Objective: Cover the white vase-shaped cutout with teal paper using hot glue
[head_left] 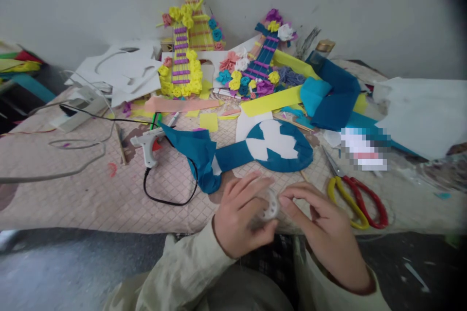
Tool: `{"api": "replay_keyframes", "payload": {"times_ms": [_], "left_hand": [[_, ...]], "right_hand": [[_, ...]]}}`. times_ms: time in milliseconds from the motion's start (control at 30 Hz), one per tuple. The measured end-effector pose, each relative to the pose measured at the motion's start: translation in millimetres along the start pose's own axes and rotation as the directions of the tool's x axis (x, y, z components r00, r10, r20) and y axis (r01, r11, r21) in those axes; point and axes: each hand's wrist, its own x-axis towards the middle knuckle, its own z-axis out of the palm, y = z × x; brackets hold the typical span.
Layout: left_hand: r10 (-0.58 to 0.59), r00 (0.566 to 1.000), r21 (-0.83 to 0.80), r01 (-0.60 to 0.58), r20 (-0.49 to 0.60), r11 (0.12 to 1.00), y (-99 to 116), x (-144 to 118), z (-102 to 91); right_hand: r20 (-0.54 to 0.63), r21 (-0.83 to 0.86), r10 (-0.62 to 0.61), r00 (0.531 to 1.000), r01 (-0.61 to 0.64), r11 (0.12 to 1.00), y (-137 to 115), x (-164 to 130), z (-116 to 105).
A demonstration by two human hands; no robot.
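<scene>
At near table edge, both hands together over a small whitish round thing, looks like a clear tape roll (270, 205). Left hand (241, 221) curled round roll from left, fingers bent and closed on it, thumb underneath. Right hand (324, 226) meeting it from right, fingertips (288, 200) pinched at roll's rim, rest of fingers loosely bent. Roll mostly hidden between hands, blurred; cannot tell whether a tape end is already lifted.

Just beyond hands, flat on table: white guitar-shaped cutout (272, 148) partly covered in blue felt, white patch bare in the middle of body. Loose blue felt (199, 155) bunched at neck end. Glue gun (149, 146) to left, cord looping toward hands. Scissors (355, 197) with yellow and red handles just right of right hand. Two finished decorated guitars (182, 58) further back near wall, paper scraps around.

Step judged: picking at roll to free its end, covering of cutout unfinished. Next move likely calls for steady left grip, fine fingernail pinch by right, then a straight pull away from roll, scissors within easy reach for cutting.
</scene>
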Motion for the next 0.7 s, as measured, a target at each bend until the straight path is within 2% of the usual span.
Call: {"api": "replay_keyframes", "payload": {"times_ms": [100, 200, 233, 267, 333, 433, 500, 567, 700], "left_hand": [[-0.132, 0.991, -0.152, 0.131, 0.004, 0.980, 5, -6, 6.2], [-0.351, 0.935, -0.214, 0.355, 0.061, 0.910, 6, -12, 10.5], [-0.386, 0.918, -0.218, 0.398, 0.094, 0.891, 6, -14, 11.2], [-0.393, 0.910, -0.224, 0.414, 0.132, 0.883, 5, -15, 11.5], [-0.324, 0.923, -0.280, 0.373, 0.206, 0.884, 3, -15, 11.3], [-0.222, 0.947, -0.423, 0.304, 0.234, 0.854, 1, -11, 9.7], [-0.270, 0.931, -0.417, 0.354, 0.247, 0.837, 2, -9, 8.4], [-0.362, 0.889, -0.319, 0.441, 0.279, 0.839, 2, -8, 7.5], [-0.414, 0.852, -0.221, 0.492, 0.320, 0.842, 3, -14, 7.5]], "right_hand": [[0.078, 0.035, 0.013, 0.997, -0.015, 0.999, 4, -3, 3], [0.068, 0.098, 0.074, 0.995, -0.080, 0.992, 7, -6, 4], [0.058, 0.115, 0.092, 0.994, -0.098, 0.988, 7, -7, 4], [0.055, 0.131, 0.101, 0.993, -0.108, 0.985, 7, -7, 4], [0.071, 0.157, 0.103, 0.992, -0.113, 0.981, 7, -6, 4], [0.104, 0.196, 0.092, 0.990, -0.111, 0.974, 6, -3, 5], [0.101, 0.220, 0.096, 0.990, -0.116, 0.969, 5, -1, 6], [0.084, 0.237, 0.107, 0.991, -0.124, 0.964, 4, 0, 6], [0.087, 0.246, 0.152, 0.985, -0.169, 0.954, 4, 3, 6]]}}
